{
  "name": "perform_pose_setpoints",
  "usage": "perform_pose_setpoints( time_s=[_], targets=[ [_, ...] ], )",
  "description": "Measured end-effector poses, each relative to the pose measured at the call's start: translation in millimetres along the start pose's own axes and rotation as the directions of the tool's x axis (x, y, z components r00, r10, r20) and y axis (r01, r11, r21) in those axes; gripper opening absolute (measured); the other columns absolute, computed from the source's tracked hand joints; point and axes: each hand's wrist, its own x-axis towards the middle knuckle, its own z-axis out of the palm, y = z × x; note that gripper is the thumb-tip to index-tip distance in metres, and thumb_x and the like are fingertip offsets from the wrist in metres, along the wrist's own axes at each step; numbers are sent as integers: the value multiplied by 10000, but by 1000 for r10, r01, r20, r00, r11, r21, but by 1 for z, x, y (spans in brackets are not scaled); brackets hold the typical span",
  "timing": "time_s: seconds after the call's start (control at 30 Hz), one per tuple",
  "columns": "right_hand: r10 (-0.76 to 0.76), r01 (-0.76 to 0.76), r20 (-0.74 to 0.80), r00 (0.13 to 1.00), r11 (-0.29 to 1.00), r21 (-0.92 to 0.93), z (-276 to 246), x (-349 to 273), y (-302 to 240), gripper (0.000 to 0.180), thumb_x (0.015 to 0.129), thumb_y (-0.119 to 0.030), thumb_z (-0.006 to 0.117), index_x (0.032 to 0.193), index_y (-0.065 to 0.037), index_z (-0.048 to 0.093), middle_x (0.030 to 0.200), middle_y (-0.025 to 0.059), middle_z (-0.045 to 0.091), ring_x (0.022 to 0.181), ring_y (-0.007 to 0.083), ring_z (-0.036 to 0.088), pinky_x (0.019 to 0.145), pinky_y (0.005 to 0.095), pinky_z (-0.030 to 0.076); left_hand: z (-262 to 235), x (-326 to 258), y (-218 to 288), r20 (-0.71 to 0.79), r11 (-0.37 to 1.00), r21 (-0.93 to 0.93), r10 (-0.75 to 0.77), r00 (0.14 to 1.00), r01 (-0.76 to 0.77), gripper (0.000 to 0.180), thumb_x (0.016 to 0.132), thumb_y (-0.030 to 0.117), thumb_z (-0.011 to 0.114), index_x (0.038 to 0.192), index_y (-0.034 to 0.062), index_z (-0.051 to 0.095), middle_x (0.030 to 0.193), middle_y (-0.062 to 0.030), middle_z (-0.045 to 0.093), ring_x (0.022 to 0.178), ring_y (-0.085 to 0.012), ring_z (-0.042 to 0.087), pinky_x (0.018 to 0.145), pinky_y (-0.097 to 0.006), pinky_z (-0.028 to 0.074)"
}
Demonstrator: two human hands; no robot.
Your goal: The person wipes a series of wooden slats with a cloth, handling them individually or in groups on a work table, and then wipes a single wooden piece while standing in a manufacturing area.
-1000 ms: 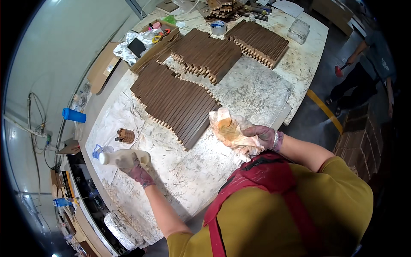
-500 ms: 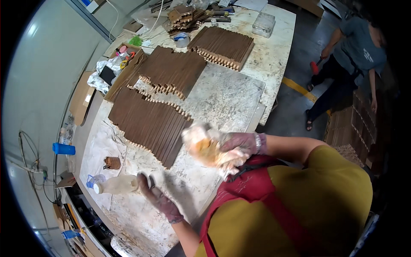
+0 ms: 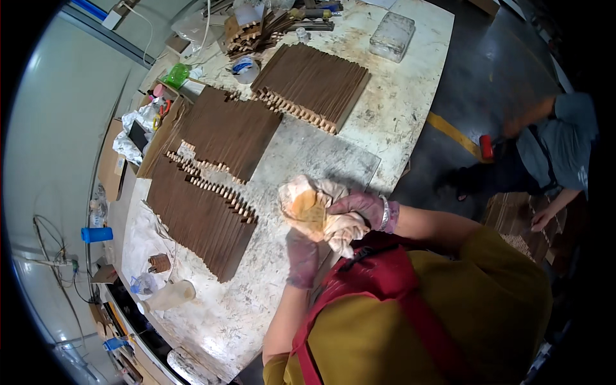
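From the head camera, both gloved hands are up in front of the person's chest, over the near edge of the surface (image 3: 359, 138). The right hand (image 3: 358, 208) has its grip closed around a bunched rag (image 3: 314, 212) with a yellow-brown stain. The left hand (image 3: 301, 256) holds the rag from below, fingers curled on it.

Three groups of dark brown wood strips (image 3: 215, 215) lie side by side, already coloured on top, pale at the ends. The white bottle (image 3: 168, 296) lies apart on its side. The staining looks mostly done.

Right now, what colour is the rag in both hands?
Off-white rag with a yellow-orange stain, head view.
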Motion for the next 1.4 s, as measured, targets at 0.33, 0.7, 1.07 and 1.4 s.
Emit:
perform_pose_setpoints(
  time_s=[0.33, 0.7, 1.07, 1.4],
  targets=[
    [-869, 267, -197, 454, 344, -900, -46, -90, -257, 609, 834, -14, 698, 1370, -4, 410, 1225, 173, 601, 1068, 289, 642, 825, 386, 580, 72, 143, 21, 159, 465, 795, 461, 873, -390, 791, 812, 308, 765, 1439, 5, 389, 1457, -219, 427, 1368, -388, 379, 1134, -446, 311],
    [-381, -89, 197, 903, -617, -782, -60, 47, -257, 522, 901, -124, 589, 1372, -334, 512, 1352, -20, 565, 970, 205, 682, 856, 326, 584, 90, 245, -14, 249, 130, 918, 543, 802, -373, 943, 737, 554, 735, 1443, 37, 385, 1487, -216, 369, 1401, -445, 286, 1150, -541, 245],
    [-218, -136, 235, 947, -937, -321, -76, 18, -273, 406, 890, -143, 601, 1282, -249, 589, 1306, 67, 601, 1107, 259, 625, 863, 387, 555, 89, 247, -18, 243, 205, 874, 601, 762, -441, 883, 742, 493, 752, 1402, 11, 416, 1472, -199, 392, 1370, -442, 334, 1110, -551, 292],
    [-380, -154, 73, 922, -532, -833, -106, 19, -297, 231, 951, -202, 539, 1141, -141, 654, 1181, 96, 653, 1025, 279, 641, 903, 349, 517, 88, 249, -19, 244, 198, 860, 651, 719, -470, 857, 753, 489, 744, 1397, 19, 432, 1469, -185, 403, 1383, -419, 333, 1107, -540, 300]
  ],
)
